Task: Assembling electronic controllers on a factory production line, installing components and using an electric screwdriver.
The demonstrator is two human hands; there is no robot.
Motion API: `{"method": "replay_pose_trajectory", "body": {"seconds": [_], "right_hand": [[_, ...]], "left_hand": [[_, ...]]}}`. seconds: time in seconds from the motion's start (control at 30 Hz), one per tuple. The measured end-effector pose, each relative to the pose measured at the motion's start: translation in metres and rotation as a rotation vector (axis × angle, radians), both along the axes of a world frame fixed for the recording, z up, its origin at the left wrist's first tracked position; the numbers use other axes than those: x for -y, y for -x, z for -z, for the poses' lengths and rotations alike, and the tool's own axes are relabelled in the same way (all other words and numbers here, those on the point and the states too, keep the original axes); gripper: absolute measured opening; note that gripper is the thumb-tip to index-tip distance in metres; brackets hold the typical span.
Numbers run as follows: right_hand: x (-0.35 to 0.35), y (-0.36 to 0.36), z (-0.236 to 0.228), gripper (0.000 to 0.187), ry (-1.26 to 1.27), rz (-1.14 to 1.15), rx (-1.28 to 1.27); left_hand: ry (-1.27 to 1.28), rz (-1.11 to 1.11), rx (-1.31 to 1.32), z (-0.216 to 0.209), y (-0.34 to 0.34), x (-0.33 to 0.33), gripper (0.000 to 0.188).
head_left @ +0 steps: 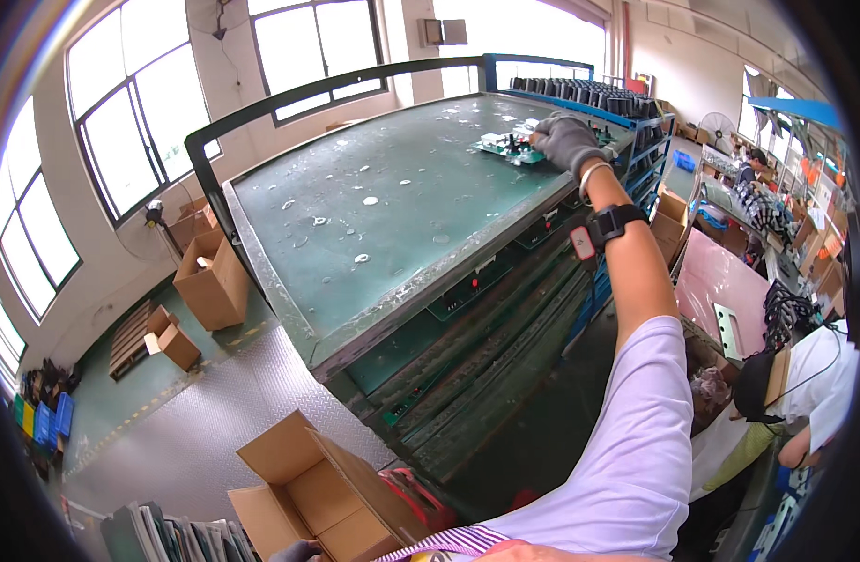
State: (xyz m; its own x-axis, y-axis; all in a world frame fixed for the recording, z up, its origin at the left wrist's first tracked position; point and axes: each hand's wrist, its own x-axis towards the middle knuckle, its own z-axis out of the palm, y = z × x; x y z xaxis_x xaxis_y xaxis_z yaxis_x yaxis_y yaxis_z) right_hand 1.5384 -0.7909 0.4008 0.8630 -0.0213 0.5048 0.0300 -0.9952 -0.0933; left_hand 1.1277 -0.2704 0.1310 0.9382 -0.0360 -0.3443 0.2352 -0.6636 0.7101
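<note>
My right hand (569, 142), in a grey glove, reaches far out over the green top of a rack (383, 206). Its fingers are bent and closed on the edge of a green circuit board (512, 147) with white and black parts, near the top's far right corner. More parts lie beside and behind the hand, partly hidden by it. Low in the picture, only a dark gloved bit of my left hand (299, 551) shows, beside an open cardboard box (341, 496); its fingers are mostly cut off by the lower edge.
Beneath the top, the rack has lower shelves with circuit boards (467, 292). A dark metal rail (355, 84) runs along its far side. Cardboard boxes (215, 286) stand on the floor at left. At right, a person in white (819, 384) is close by a crowded workbench.
</note>
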Motion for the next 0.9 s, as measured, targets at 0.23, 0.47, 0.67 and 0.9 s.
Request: {"method": "replay_pose_trajectory", "body": {"seconds": [0.23, 0.47, 0.67, 0.9], "right_hand": [[0.017, -0.022, 0.017, 0.043, -0.191, -0.055, 0.027], [-0.198, -0.077, 0.040, 0.030, -0.373, -0.838, -0.124], [-0.461, 0.028, 0.067, 0.028, -0.269, -1.629, -0.296], [-0.432, 0.037, 0.065, 0.026, -0.210, -1.752, -0.288]], "left_hand": [[0.393, -0.183, -0.132, -0.001, -0.009, 0.004, 0.026], [-0.090, 0.128, 0.085, 0.005, 0.002, 0.007, 0.042], [-0.047, -0.046, 0.229, 0.008, 0.028, 0.028, 0.035], [-0.037, -0.153, 0.086, 0.015, 0.049, 0.017, 0.040]]}}
